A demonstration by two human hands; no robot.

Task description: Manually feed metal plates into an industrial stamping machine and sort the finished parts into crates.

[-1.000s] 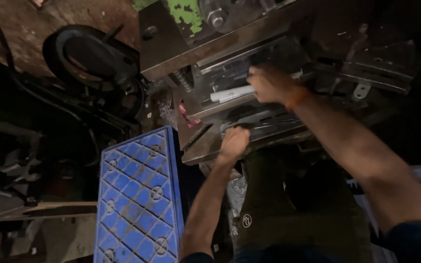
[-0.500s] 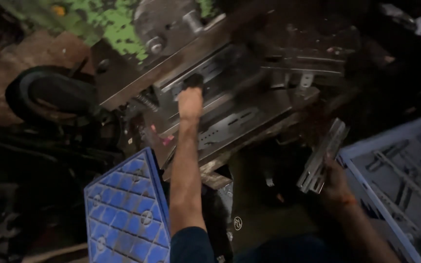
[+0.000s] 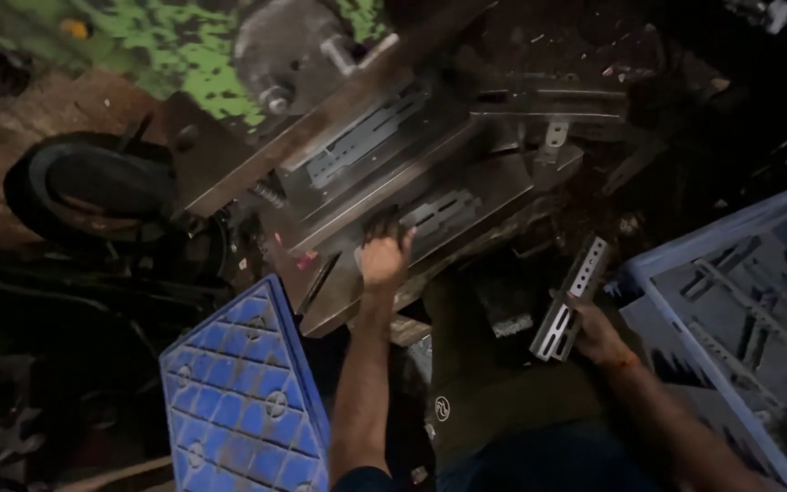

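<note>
A worker holds a slotted metal bracket beside a press.

Nearest the camera, the right hand is clenched around a slotted metal bracket, held just left of a blue crate with similar metal pieces lying in it. To the left, an upturned blue crate stands by the left arm. Farther out, the left hand rests on the press bed; whether it grips anything cannot be told. Beyond rises the press's green-flecked frame.
</note>
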